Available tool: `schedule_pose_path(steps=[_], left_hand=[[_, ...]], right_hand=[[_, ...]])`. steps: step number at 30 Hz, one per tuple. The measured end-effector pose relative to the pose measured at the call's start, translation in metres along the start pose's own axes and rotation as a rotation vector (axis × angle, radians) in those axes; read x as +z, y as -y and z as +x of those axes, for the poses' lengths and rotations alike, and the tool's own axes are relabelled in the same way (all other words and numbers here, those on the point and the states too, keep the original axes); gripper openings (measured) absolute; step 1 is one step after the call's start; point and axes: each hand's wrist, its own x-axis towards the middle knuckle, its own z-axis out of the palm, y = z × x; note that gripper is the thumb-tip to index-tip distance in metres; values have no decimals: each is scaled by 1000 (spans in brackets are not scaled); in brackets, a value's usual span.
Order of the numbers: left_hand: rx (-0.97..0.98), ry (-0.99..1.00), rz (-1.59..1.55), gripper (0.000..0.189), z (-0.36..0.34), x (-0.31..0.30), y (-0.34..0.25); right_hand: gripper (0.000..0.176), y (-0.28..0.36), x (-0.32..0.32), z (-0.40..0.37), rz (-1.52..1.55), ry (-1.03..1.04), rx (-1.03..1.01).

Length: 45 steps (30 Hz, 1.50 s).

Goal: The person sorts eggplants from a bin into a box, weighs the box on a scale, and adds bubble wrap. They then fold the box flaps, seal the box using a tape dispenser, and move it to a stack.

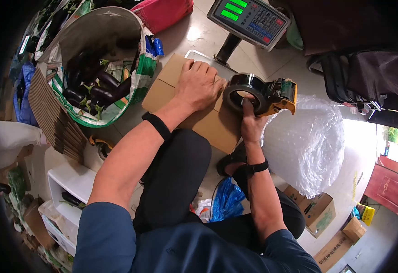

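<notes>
A brown cardboard box [212, 129] lies between my knees and the scale, its flaps folded over. My left hand [199, 85] presses down on the top of the box near its far edge, with the fingers close together. A yellow tape dispenser [272, 107] with a large roll of dark tape [246, 86] is in my right hand [252, 120], whose thumb reaches into the roll's core. The dispenser is held over the right side of the box. Behind the box stands the scale [250, 20], its green digits lit.
A round bag [149, 73] of eggplants stands at upper left beside stacked flat cardboard [55, 116]. A bubble wrap roll [306, 141] is at right, an open box [322, 214] below it. A white bin [71, 182], a second dispenser [101, 148] and a person's sleeve [14, 139] are at left.
</notes>
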Motion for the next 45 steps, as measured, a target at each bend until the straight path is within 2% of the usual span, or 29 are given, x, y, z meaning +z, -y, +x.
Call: schedule_pose_path(steps=[1,6,7,12,14,15,18,19,20,23,25,26,28,30,32,33,34,36,37,38,40,43,45], left_hand=[[-3,-9,19,25,-1,-2,-3],[-10,-58,29,28,-1,7,-2],[3,-69,71,29,0,7,-1],[37,-87,147,35,-1,9,4],[114,52,101,36,2,4,11],[106,106,99,33,5,3,14],[142,93,52,29,6,2,22],[164,102,76,30,6,5,26],[167,103,76,30,5,10,27],[86,202,195,37,2,6,24],[55,152,278,49,2,7,31],[45,145,280,49,0,7,37],[-209,185,267,58,-1,-15,40],[-282,199,261,63,-9,-31,58],[-404,78,-50,71,-18,-27,89],[-267,-119,72,61,-23,-32,94],[-273,-128,76,61,-23,-47,87],[-461,-164,-522,50,-23,-77,66],[-609,-30,-863,43,-22,-86,57],[-608,-35,-869,43,-23,-97,47],[-940,374,-1255,39,-25,-120,23],[-907,337,-1434,36,-28,-139,8],[-869,316,-1370,36,-31,-139,5]], right_hand=[[22,2,0,-1,15,10,25],[22,-4,-4,3,-51,90,72],[20,0,-1,4,68,69,114],[23,4,-15,17,76,90,10],[35,18,-26,20,-149,45,-89],[48,27,-27,17,-141,87,-97],[52,18,-22,-5,-278,246,-357],[59,5,-15,-11,-377,219,-498],[65,-4,-15,-11,-394,229,-514],[73,-2,-9,-9,-340,255,-424],[82,2,-4,-5,-299,331,-522],[82,2,-3,-3,-297,340,-530],[87,-7,-4,-7,-206,380,-486],[93,-29,-9,-10,-158,370,-444],[93,-32,-11,-8,-191,366,-425],[94,-35,-12,-7,-190,375,-429],[94,-32,-10,-6,-187,382,-438],[94,-28,-11,-6,-239,393,-471],[95,-26,-13,-5,-289,401,-493],[95,-24,-14,-5,-295,404,-498],[94,-17,-14,-4,-350,429,-491],[93,-13,-10,-4,-335,437,-491],[87,-2,-9,-3,-400,434,-543]])
